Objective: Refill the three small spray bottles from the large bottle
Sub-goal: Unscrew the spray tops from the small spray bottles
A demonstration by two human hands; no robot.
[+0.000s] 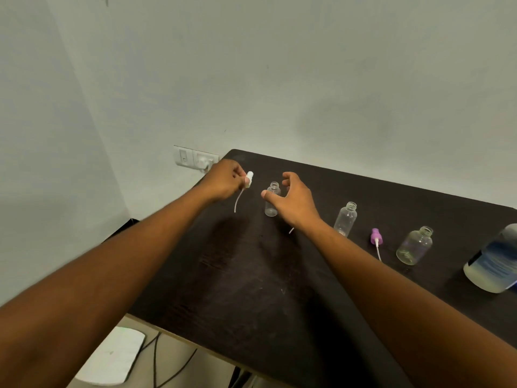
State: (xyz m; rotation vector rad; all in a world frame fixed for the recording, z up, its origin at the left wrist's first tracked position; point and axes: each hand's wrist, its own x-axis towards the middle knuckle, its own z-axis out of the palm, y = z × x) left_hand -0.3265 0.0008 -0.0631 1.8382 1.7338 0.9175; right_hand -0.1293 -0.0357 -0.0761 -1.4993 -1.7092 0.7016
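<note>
- We are pinching a white spray head (248, 179) in our left hand (223, 182), its tube dangling.
- Our right hand (293, 201) is hovering with fingers spread, holding nothing, beside the uncapped small bottle (272, 199) on the tabletop (251, 275).
- We are risking tipping this light bottle with a careless knock.
- The large bottle (493, 261) is standing far right.

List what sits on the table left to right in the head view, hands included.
Left hand pinching white spray head → small bottle → right hand → second small bottle → purple spray head → third small bottle → large bottle.
</note>
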